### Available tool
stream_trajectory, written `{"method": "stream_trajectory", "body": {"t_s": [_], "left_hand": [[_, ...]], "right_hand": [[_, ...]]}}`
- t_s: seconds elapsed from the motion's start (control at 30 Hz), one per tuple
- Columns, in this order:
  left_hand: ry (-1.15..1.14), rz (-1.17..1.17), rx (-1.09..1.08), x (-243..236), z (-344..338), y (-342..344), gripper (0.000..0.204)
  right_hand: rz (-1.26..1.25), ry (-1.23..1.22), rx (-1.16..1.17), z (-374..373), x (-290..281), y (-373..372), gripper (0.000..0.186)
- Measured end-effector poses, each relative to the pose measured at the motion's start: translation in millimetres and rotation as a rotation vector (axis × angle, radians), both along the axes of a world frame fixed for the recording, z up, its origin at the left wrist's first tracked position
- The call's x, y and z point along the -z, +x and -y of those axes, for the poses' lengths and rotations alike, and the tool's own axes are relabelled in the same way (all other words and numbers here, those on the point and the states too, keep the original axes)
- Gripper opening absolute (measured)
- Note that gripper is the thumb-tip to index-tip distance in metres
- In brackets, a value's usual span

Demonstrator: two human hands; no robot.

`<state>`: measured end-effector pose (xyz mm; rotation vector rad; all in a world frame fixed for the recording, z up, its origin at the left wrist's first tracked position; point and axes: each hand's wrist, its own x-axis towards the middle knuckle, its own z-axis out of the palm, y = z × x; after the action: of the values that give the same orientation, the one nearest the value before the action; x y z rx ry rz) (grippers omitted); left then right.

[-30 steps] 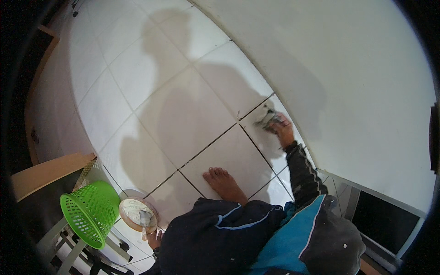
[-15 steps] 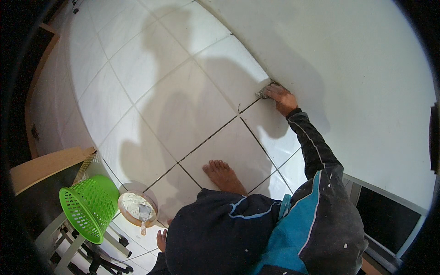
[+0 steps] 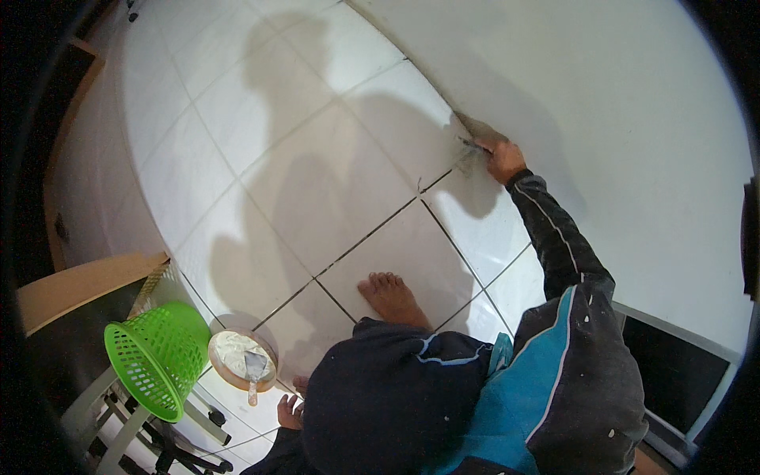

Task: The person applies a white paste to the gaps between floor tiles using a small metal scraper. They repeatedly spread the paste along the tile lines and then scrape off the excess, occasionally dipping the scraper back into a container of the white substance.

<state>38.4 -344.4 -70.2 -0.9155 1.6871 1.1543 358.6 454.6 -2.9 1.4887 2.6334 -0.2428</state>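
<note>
In my right hand is a thin, grey, flat spreader, gripped close to the foot of the white wall. It shows nearly edge-on, tilted up from the floor, and its far part is hidden by my fingers. Below it, a grey smear covers the upper end of a dark tile joint. My left hand is low beside my leg, with its fingers apart and nothing seen in them. A round bowl of white paste stands left of that hand, with a small putty knife lying in it.
A green perforated basket lies tilted beside the bowl, near a chair's wheeled base. A wooden-edged piece of furniture is at the left. My bare foot rests on the white tiles. A dark, metal-framed panel stands at right.
My right hand has lifted slightly and tipped the spreader from nearly flat to edge-on, uncovering the grey smear. The whole view has shifted a little.
</note>
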Motion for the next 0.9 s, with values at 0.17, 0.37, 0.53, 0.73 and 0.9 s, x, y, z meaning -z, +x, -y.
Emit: {"method": "stream_trajectory", "body": {"t_s": [0.17,0.37,0.53,0.73,0.9], "left_hand": [[0.037,0.037,0.117,-28.5,-19.2,14.9,0.049],[0.064,0.034,0.244,-16.1,18.1,24.9,0.046],[0.134,-0.077,0.516,40.4,87.7,19.8,0.038],[0.071,-0.162,0.617,7.7,43.0,20.0,0.031],[0.088,-0.457,0.917,-26.6,-31.0,18.5,0.026]], "right_hand": [[0.035,-0.005,-0.047,2.6,13.1,-20.0,0.047],[-0.143,0.096,-0.17,21.0,23.1,-12.6,0.049],[0.349,-0.028,0.108,20.5,-11.1,-33.3,0.049],[0.238,-0.051,0.188,31.4,17.0,-42.1,0.047],[0.115,0.0,0.078,61.5,27.9,-73.7,0.035]]}}
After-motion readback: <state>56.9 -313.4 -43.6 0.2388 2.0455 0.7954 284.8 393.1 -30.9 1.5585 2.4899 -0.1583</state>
